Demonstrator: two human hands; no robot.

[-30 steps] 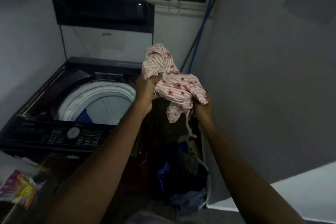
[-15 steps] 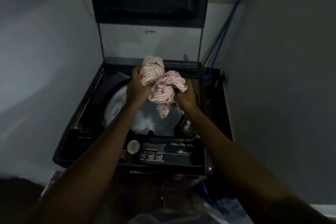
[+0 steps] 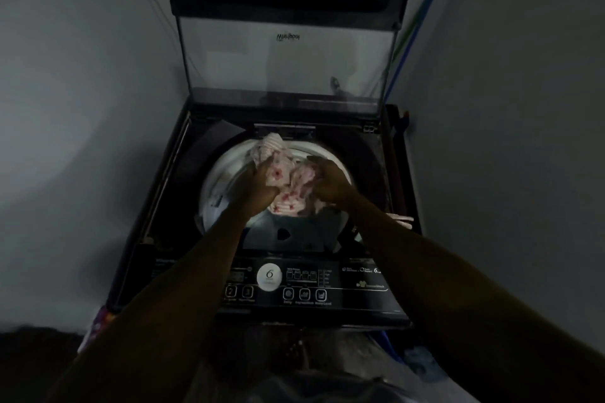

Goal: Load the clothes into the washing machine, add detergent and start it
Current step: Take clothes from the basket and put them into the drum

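A black top-loading washing machine (image 3: 370,154) stands in front of me with its glass lid (image 3: 288,52) raised. A bunched pink striped garment with red flowers (image 3: 288,180) hangs over the white rim of the drum (image 3: 222,173). My left hand (image 3: 258,183) grips its left side and my right hand (image 3: 327,180) grips its right side, both above the drum opening. Dark clothes lie low in the drum (image 3: 294,235). The control panel (image 3: 307,285) with a round white dial runs along the near edge.
Grey walls close in on both sides. Blue and green poles (image 3: 415,20) lean in the back right corner. A colourful packet (image 3: 98,324) lies on the floor at the machine's near left corner. Blue cloth (image 3: 419,360) shows at the lower right.
Both hands carried the pink garment from the right of the machine to above the drum and lowered it toward the opening. My view moved closer over the machine.
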